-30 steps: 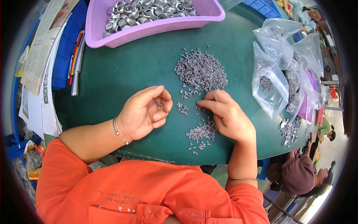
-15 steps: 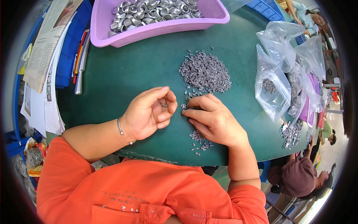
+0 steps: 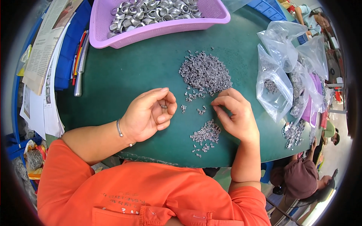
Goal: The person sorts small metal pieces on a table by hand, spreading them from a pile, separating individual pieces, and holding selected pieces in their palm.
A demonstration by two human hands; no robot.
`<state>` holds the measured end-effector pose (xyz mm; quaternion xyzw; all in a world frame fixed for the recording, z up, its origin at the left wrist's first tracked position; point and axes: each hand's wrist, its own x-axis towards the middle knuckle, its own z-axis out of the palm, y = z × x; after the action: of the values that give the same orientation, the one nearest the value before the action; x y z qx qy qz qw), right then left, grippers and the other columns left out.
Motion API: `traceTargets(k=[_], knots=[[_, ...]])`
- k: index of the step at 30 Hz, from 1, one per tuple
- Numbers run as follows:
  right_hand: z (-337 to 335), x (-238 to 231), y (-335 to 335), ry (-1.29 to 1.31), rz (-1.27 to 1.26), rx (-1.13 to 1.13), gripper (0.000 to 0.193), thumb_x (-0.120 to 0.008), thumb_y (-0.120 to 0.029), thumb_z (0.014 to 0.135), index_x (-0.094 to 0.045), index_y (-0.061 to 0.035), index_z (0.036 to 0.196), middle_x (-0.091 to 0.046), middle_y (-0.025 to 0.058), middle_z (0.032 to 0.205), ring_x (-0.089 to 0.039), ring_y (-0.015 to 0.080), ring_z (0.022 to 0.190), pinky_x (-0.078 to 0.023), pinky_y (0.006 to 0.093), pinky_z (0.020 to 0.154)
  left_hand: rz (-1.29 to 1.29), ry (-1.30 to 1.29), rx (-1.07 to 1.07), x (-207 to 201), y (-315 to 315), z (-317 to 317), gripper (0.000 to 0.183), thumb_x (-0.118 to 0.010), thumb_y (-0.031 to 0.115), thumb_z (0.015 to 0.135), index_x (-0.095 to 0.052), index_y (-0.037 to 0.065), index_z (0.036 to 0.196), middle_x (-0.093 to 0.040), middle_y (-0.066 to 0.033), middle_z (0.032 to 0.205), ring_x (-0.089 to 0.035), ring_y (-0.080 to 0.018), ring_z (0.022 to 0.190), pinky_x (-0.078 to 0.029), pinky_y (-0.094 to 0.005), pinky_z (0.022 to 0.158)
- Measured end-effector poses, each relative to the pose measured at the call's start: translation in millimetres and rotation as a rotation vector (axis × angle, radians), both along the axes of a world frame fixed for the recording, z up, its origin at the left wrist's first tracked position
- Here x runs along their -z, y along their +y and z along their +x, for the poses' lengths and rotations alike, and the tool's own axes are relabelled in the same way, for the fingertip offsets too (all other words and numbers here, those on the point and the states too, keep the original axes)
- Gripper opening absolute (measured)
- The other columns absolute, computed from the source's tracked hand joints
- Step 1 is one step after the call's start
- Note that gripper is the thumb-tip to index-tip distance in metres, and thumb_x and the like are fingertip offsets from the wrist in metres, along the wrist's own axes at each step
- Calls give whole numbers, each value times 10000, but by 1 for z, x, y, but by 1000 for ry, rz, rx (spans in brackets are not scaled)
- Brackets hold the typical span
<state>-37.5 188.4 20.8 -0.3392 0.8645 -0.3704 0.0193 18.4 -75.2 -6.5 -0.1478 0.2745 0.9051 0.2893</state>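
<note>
A large heap of tiny grey metal parts (image 3: 205,73) lies on the green tabletop (image 3: 124,71), with a smaller heap of the same parts (image 3: 206,132) nearer to me. A few loose ones (image 3: 201,110) are scattered between the two. My left hand (image 3: 149,115) is held palm-up to the left of the heaps, its fingers curled around several of these small metal parts (image 3: 163,106). To the right of the scattered parts, my right hand (image 3: 237,116) has thumb and index finger pinched together at the big heap's near edge. Whatever may be between those fingertips is too small to make out.
A purple basket (image 3: 162,34) full of silver metal rings stands at the back. Pens (image 3: 79,64), a blue bin (image 3: 71,45) and papers (image 3: 45,105) line the left. Clear plastic bags (image 3: 275,90) and loose metal pieces (image 3: 293,133) lie right; people sit beyond.
My right hand has moved right, away from the scattered parts, uncovering the small heap and the loose pieces. My left hand stays curled in about the same place.
</note>
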Motion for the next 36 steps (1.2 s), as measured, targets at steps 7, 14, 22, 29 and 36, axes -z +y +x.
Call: traceTargets(k=[7,14,22,29,36], knots=[[2,-2,-5,-24,43,-85,134,-727,20,766,-696,-30,886,-656,98,881,-651,306,826,-542,387,725,-5,-15,-5,-2,0,0,281,-445,299,1064,-603,93,958,-611,-60,831,-452,-100,572,-389,-257,486],[2,-2,0,-67,17,-18,108,-736,7,779,-688,-21,872,-688,119,876,-677,327,791,-551,390,693,-10,-13,-4,-2,0,0,280,-451,299,1061,-604,91,955,-612,-58,828,-453,-100,571,-389,-256,486],[1,-3,4,-72,24,-5,118,-725,21,776,-674,-20,874,-658,118,861,-662,323,789,-540,387,690,13,-10,-9,0,-1,0,282,-445,292,1064,-608,87,960,-623,-63,839,-457,-103,570,-393,-261,482],[-1,-2,7,-78,41,39,111,-718,0,797,-692,-33,899,-643,111,864,-652,319,806,-532,395,705,8,-13,1,0,-1,-1,282,-445,290,1066,-607,82,967,-618,-64,836,-462,-107,571,-399,-263,482],[-2,-1,4,-71,85,-64,100,-735,-48,793,-694,-40,884,-632,100,856,-637,311,808,-526,399,708,13,-22,-4,-1,-2,0,285,-438,290,1068,-602,82,963,-616,-63,839,-459,-110,569,-400,-264,480]])
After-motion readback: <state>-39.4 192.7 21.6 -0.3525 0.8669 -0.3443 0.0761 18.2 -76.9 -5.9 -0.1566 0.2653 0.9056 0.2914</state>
